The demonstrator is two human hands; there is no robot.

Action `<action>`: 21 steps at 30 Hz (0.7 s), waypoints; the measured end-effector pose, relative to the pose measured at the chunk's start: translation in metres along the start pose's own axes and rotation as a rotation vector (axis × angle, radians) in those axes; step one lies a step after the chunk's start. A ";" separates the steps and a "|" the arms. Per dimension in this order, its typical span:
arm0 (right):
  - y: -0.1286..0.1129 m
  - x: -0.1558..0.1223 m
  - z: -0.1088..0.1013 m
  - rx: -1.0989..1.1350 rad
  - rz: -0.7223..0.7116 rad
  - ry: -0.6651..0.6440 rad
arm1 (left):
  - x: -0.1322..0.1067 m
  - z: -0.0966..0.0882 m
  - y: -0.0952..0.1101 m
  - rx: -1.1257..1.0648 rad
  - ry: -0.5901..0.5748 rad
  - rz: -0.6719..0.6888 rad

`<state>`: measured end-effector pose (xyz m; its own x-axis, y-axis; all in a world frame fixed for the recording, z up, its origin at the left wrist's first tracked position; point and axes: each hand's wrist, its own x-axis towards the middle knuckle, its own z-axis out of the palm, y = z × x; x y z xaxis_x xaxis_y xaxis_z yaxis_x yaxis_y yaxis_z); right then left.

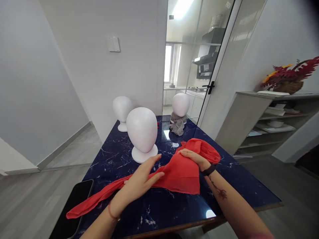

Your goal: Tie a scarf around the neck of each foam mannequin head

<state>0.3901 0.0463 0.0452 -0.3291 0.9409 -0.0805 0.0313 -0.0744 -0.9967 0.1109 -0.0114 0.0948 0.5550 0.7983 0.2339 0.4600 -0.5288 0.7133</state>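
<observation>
A long red scarf [183, 179] lies across the dark blue marbled table [154, 212]. Its narrow twisted end stretches left over a black phone, and the rest is bunched up at the right. My left hand [143, 177] is open above its middle, thumb and fingers apart. At the bunched part, my right hand [195, 157] is closed on the cloth; some of its fingers are hidden by fabric. Just beyond my left hand, a white mannequin head [142, 129] stands bare on its round base.
Behind stand a second white mannequin head [122, 109] and another [181, 104] with a grey scarf [178, 124] around its neck. The black phone [74, 205] lies at the table's left edge. A glass door [189, 66] is behind the table; a shelf unit [264, 113] stands right.
</observation>
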 end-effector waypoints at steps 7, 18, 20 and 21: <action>-0.002 -0.002 0.007 0.246 0.160 0.056 | 0.043 0.038 -0.024 -0.616 -0.331 -0.126; -0.007 0.002 -0.016 0.060 0.013 -0.058 | 0.031 0.002 -0.049 -0.980 -0.305 -0.296; -0.013 0.003 -0.023 -0.127 -0.044 -0.129 | 0.032 -0.005 -0.045 -0.862 -0.237 -0.307; -0.015 0.003 -0.026 -0.250 -0.065 -0.162 | 0.032 -0.008 -0.043 -0.809 -0.202 -0.310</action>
<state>0.4128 0.0587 0.0601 -0.4840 0.8743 -0.0363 0.2302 0.0872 -0.9692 0.1031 0.0392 0.0771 0.6333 0.7655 -0.1140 0.0219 0.1295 0.9913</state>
